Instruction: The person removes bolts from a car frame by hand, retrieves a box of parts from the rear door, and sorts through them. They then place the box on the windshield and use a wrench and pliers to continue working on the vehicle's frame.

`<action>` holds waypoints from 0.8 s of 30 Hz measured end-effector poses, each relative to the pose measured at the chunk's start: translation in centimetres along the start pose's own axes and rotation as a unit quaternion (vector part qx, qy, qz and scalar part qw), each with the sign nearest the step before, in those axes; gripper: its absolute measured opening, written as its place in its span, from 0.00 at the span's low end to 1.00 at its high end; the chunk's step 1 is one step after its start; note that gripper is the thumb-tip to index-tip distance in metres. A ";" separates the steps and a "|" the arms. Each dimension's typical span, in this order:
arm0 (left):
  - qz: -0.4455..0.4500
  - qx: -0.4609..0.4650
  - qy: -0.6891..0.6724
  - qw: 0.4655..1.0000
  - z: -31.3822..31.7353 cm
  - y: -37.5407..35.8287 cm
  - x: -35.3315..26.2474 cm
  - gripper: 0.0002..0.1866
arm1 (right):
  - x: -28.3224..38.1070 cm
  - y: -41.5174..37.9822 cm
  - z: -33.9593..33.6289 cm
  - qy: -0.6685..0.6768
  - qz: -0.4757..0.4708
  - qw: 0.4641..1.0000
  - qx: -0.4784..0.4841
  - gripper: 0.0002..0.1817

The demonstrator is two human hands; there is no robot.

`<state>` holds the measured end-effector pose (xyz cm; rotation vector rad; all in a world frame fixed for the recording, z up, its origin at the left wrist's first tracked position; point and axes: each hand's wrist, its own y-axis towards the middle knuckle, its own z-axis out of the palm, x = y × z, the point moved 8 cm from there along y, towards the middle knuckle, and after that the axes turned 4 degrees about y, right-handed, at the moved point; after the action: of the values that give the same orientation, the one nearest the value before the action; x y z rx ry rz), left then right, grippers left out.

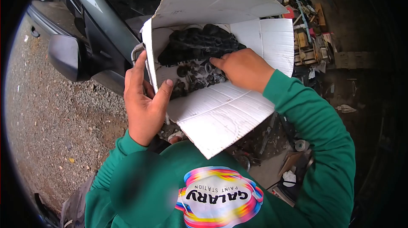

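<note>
Green shirt (221,185) nearest | right hand (248,70) inside white box (225,109), can't tell whether its fingers pinch | black part (199,45) in box, just far-left of them, long axis left-right, right hand nearer | left hand (146,96) spread at box's left edge

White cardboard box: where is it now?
Head view, upper centre: the white cardboard box is right of the side mirror, left hand at its left edge, right hand inside.

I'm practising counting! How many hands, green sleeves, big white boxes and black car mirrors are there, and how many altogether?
Hands: 2 (left hand, right hand)
Green sleeves: 2 (left sleeve, right sleeve)
Big white box: 1
Black car mirror: 1
Total: 6
</note>
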<state>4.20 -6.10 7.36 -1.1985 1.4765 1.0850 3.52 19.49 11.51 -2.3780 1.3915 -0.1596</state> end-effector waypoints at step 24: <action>0.048 -0.044 0.021 0.998 -0.3 -0.1 0.1 0.43 | 4.6 3.0 3.8 0.171 -0.068 0.970 0.161 0.27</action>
<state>4.23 -6.44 7.34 -1.2294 1.5450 1.2074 4.45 15.25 6.50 -2.2380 1.2250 -0.8044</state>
